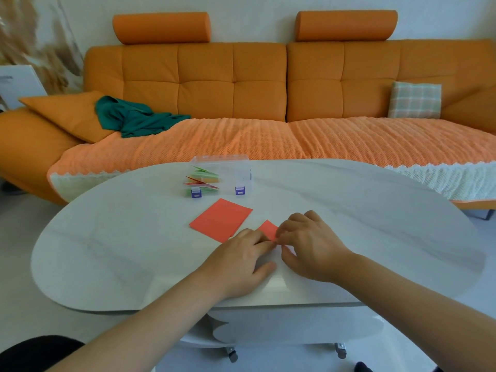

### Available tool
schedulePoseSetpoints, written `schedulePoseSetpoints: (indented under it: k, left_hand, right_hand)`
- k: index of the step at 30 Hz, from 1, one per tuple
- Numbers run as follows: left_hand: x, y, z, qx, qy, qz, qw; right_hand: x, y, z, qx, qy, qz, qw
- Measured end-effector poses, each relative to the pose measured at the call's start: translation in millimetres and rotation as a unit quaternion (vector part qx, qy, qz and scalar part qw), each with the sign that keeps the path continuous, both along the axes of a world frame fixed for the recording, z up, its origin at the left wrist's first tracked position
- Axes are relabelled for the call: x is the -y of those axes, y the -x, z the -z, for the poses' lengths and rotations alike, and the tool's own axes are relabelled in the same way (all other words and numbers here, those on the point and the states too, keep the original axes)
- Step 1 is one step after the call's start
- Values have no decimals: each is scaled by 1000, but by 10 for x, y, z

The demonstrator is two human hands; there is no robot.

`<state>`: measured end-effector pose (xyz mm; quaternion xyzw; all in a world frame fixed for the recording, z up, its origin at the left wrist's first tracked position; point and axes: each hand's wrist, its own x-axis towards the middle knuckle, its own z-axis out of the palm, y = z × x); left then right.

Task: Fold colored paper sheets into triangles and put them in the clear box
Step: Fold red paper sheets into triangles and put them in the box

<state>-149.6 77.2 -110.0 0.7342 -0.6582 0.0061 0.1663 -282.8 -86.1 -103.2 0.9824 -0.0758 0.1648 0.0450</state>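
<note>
1 head-worn view looks forward and down, close over the table (134, 251), facing the sofa (257, 81).

Clear box (228, 173) behind paper stack (220, 220) on table (375, 224); sofa (268, 103) behind table w/ cushion (414, 100) at right

Left hand (239, 261) and right hand (312, 249) bare, forearms bare, dark garment (40, 353) low left.

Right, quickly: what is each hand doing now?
Left hand: open, fingers flat, pressing on the red paper.
Right hand: fingers curled, pinching the red paper.
</note>
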Motion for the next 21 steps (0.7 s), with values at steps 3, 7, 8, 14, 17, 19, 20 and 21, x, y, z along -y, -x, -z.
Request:
schedulePoseSetpoints:
  k: [3, 7, 8, 14, 17, 19, 20, 21]
  left_hand:
    - [3, 5, -5, 6, -1, 0, 1000]
    - [-5, 17, -16, 25, -6, -21, 999]
    - [-9, 6, -14, 34, -5, -27, 999]
    - [-152, -75, -10, 79, 23, -52, 995]
    - [-229, -111, 22, 99, 53, -71, 991]
    - [-258, -129, 46, 108, 67, -84, 988]
    - [-267, -134, 57, 111, 76, -88, 987]
    - [-276, -135, 72, 110, 83, -90, 986]
  right_hand:
    - [-13, 67, 39, 19, -16, -7, 1000]
    - [-49, 70, 62, 26, -15, 4, 1000]
    - [-54, 67, 53, 27, -14, 5, 1000]
    - [-56, 49, 14, 11, -25, 20, 999]
    - [-65, 48, 18, 13, -44, 26, 999]
    - [-67, 45, 26, 21, -57, 25, 998]
    - [-68, 45, 34, 25, -63, 25, 997]
    - [-68, 44, 46, 31, -67, 25, 997]
